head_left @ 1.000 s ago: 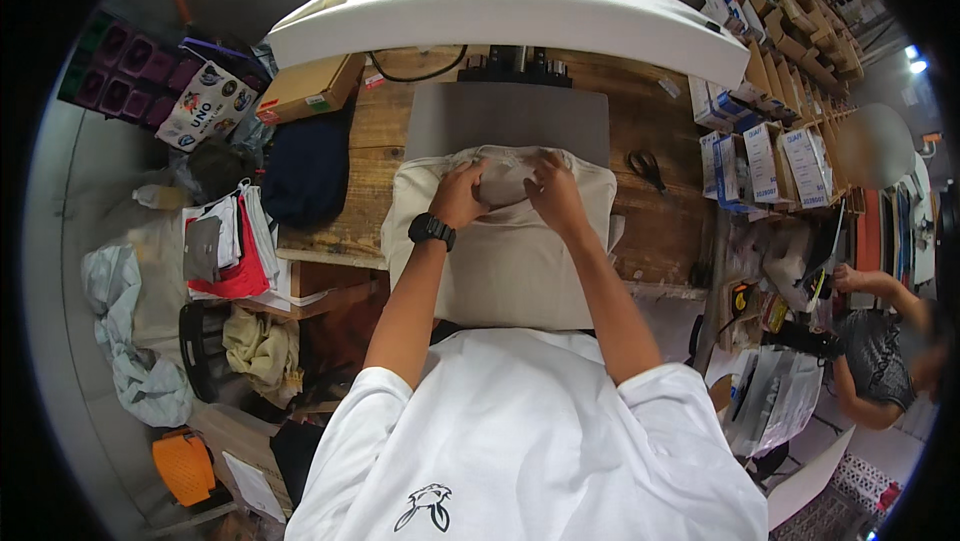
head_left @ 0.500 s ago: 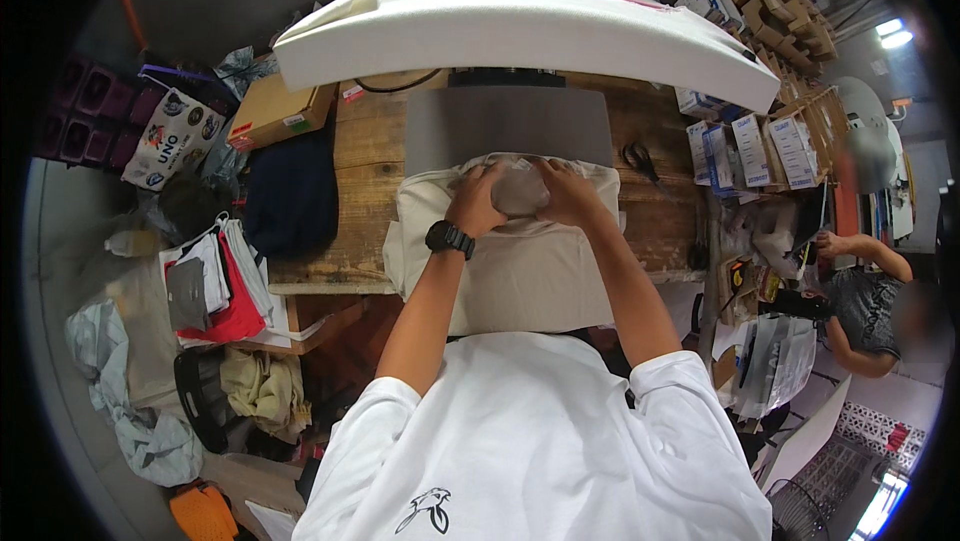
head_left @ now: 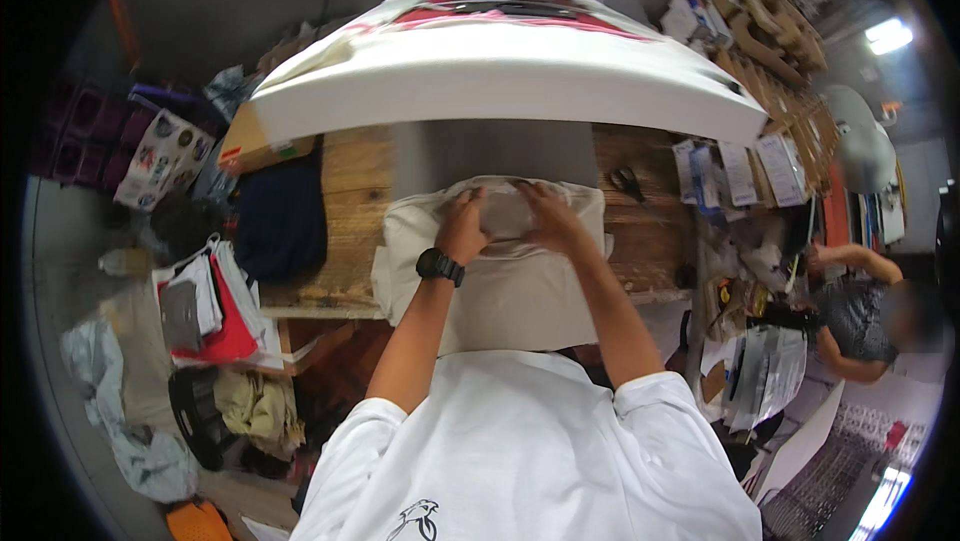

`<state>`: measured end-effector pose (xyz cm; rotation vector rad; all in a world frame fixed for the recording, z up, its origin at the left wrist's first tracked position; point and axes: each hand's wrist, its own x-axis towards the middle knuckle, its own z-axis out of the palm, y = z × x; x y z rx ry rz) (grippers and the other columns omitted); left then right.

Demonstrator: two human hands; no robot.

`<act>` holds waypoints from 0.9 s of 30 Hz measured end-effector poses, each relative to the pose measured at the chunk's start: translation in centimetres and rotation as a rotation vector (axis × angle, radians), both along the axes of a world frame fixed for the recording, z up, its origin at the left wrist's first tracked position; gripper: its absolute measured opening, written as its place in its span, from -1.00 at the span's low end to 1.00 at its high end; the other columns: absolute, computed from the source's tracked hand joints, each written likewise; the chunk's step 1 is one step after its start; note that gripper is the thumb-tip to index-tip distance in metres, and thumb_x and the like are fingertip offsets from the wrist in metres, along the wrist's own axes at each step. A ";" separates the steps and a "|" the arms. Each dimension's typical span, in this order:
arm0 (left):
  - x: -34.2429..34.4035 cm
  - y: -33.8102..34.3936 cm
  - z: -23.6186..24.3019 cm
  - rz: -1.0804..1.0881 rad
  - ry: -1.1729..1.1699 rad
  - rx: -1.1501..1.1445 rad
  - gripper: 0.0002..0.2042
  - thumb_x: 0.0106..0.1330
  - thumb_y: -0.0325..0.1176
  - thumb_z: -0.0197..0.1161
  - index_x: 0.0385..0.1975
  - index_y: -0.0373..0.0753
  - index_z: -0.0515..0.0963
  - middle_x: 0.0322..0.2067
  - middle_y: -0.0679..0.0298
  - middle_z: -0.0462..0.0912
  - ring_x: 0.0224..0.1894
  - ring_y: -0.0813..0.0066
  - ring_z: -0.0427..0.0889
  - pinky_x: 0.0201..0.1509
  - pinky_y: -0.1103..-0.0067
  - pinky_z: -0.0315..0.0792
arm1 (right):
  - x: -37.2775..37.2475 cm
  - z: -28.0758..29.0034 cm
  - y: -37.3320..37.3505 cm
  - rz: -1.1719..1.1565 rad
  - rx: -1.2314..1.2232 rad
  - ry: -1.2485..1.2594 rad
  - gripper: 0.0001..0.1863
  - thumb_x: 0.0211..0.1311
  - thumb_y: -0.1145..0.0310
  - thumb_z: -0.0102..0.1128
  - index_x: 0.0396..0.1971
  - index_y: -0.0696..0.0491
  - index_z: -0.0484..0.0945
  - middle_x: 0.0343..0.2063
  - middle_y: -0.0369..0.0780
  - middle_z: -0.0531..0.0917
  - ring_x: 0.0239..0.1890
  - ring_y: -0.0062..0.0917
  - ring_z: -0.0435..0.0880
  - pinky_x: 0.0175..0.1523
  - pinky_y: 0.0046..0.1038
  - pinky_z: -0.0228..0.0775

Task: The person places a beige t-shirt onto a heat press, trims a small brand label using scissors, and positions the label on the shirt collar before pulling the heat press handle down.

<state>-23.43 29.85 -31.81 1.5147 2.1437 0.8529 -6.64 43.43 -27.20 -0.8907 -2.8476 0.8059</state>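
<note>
The beige cloth (head_left: 515, 296) lies over the near part of the grey board (head_left: 493, 154), and both my hands rest on it near its far edge: my left hand (head_left: 464, 227) points its fingers forward, my right hand (head_left: 550, 218) has its fingers spread, and I can't tell whether either pinches the fabric. Left of the board, a cardboard box (head_left: 262, 144) bears a red marking, behind some navy cloth (head_left: 282, 226); right of it, blue-and-white boxes (head_left: 738, 175) carry print too small for me to read. On the board's near side, my white shirt (head_left: 530, 431) shows a black outline drawing. A white padded panel (head_left: 510, 86) spans the board's far end. Wooden tabletop (head_left: 358, 211) shows along both sides of the board, out to the black scissors (head_left: 627, 183) on the right
</note>
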 end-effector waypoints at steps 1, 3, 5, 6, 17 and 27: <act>0.5 1.0 -0.6 -0.015 0.071 0.059 -0.30 0.01 -0.59 0.38 0.27 -0.37 0.37 -0.01 -0.09 0.53 0.08 -0.09 0.51 0.14 0.24 0.43 | -1.1 -0.9 -0.1 0.063 -0.015 -0.083 -0.12 -0.12 0.30 0.46 0.29 0.14 0.29 0.12 0.06 0.46 0.22 0.00 0.41 0.35 -0.01 0.18; 0.7 2.3 1.2 -0.007 0.004 -0.098 -0.38 0.04 -0.65 0.28 0.23 -0.41 0.40 -0.04 -0.22 0.56 0.05 -0.18 0.53 0.15 0.18 0.43 | -3.4 -5.6 -3.6 -0.254 0.097 -0.173 -0.45 0.19 0.46 0.12 0.21 0.23 0.34 0.12 0.14 0.42 0.21 0.01 0.39 0.21 -0.05 0.40; -0.9 0.6 -1.3 0.039 0.161 0.012 -0.39 -0.04 -0.74 0.24 0.16 -0.52 0.44 -0.19 -0.22 0.66 -0.09 -0.15 0.64 0.03 0.22 0.50 | -6.0 -6.3 -6.4 -0.330 0.246 -0.067 -0.31 0.13 0.47 0.17 0.31 0.23 0.25 0.15 0.22 0.34 0.22 0.12 0.36 0.18 -0.11 0.47; -1.2 0.2 -0.9 0.071 0.112 -0.188 -0.33 -0.09 -0.60 0.42 0.17 -0.49 0.46 -0.21 -0.21 0.66 -0.12 -0.10 0.66 0.01 0.26 0.51 | -5.1 -3.9 -6.5 -0.296 0.128 -0.060 -0.27 0.10 0.50 0.18 0.33 0.21 0.23 0.17 0.22 0.33 0.23 0.13 0.35 0.22 -0.13 0.44; 4.2 2.7 2.9 0.230 0.165 -0.330 -0.03 -0.24 -0.31 0.67 0.32 -0.23 0.33 0.07 -0.14 0.52 0.11 -0.14 0.47 0.20 0.17 0.39 | 6.3 1.9 2.4 0.083 -0.354 0.380 -0.41 0.12 0.51 0.23 0.22 0.11 0.43 0.20 0.05 0.44 0.25 -0.08 0.44 0.27 -0.19 0.36; 5.6 3.9 4.0 0.492 0.148 -0.604 0.13 -0.43 -0.49 0.69 0.37 -0.20 0.24 0.32 -0.14 0.30 0.35 -0.08 0.31 0.40 0.30 0.28 | 26.2 23.7 33.2 -0.383 0.125 0.576 -0.84 0.22 0.40 0.21 -0.27 0.09 0.70 -0.29 -0.16 0.74 -0.26 -0.28 0.72 -0.11 -0.33 0.54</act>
